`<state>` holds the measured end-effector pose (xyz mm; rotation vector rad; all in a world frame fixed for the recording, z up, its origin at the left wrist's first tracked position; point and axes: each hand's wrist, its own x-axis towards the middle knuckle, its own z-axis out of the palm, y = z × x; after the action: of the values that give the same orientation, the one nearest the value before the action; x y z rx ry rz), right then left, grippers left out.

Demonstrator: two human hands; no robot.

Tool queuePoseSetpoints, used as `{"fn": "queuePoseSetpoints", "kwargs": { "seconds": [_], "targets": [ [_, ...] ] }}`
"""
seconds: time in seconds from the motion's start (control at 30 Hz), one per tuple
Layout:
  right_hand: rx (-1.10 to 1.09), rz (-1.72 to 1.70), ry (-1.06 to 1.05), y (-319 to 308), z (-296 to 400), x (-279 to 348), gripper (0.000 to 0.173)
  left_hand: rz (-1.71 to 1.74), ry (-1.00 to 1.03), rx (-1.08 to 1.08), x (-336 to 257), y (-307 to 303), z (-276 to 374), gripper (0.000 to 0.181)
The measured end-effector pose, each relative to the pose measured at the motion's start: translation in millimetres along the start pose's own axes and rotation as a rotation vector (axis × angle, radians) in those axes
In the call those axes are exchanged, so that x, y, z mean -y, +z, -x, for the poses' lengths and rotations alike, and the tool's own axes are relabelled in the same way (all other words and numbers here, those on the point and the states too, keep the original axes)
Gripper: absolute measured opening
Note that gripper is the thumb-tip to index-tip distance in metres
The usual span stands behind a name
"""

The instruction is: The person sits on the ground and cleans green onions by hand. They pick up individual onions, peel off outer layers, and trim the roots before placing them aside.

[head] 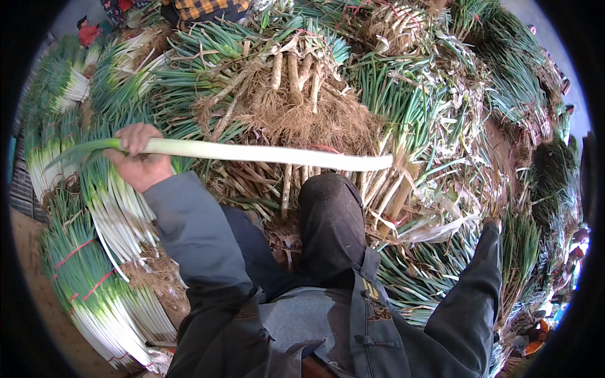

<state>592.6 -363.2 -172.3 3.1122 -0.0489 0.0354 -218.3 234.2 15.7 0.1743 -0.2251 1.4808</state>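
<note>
My left hand point(140, 156) grips one long Welsh onion point(264, 155) near its green leaves. Its white stalk is bare and smooth and points to the right across my knees, with the root end trimmed. Below that hand lie cleaned Welsh onions point(111, 203), their white ends towards me. My right arm reaches out to the right, and only a small bit of my right hand point(492, 221) shows past the sleeve. Pale stripped onion skins point(442, 230) are close to it; whether the fingers hold any is hidden.
Unpeeled onions with brown, dirty roots point(312, 118) are heaped ahead of my knees. Bundles tied with red bands point(104, 288) lie at the lower left. More green-leaved onions point(430, 269) spread on the right. Another person in a checked garment point(205, 8) is at the top.
</note>
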Motion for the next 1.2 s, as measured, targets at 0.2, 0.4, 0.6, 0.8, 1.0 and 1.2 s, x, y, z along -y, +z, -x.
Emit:
{"fn": "queuePoseSetpoints", "kwargs": {
  "seconds": [0.2,0.4,0.6,0.8,1.0,1.2],
  "targets": [
    [-0.261,-0.473,-0.463,-38.2,-10.7,106.1,0.089,-0.045,-0.103,-0.027,48.5,-13.0,2.4,0.08],
    [0.282,-0.956,-1.201,-196.9,379.9,306.2,0.059,-0.192,-0.138,0.007,79.0,-7.8,11.9,0.086],
    [0.58,-0.845,-1.586,-201.1,514.1,376.4,0.068,-0.119,-0.265,0.13,108.2,-11.5,22.7,0.097],
    [0.566,-0.982,-1.526,-188.2,540.2,391.3,0.038,-0.498,-0.024,-0.151,131.6,-2.0,34.9,0.088],
    [0.192,-0.98,-1.419,-184.2,536.1,382.0,0.031,-0.701,-0.243,-0.133,135.3,-12.0,31.7,0.064],
    [0.398,-1.01,-1.382,-202.5,536.8,395.2,0.042,-0.669,-0.376,0.055,156.4,1.4,48.0,0.069]
  ]
}}
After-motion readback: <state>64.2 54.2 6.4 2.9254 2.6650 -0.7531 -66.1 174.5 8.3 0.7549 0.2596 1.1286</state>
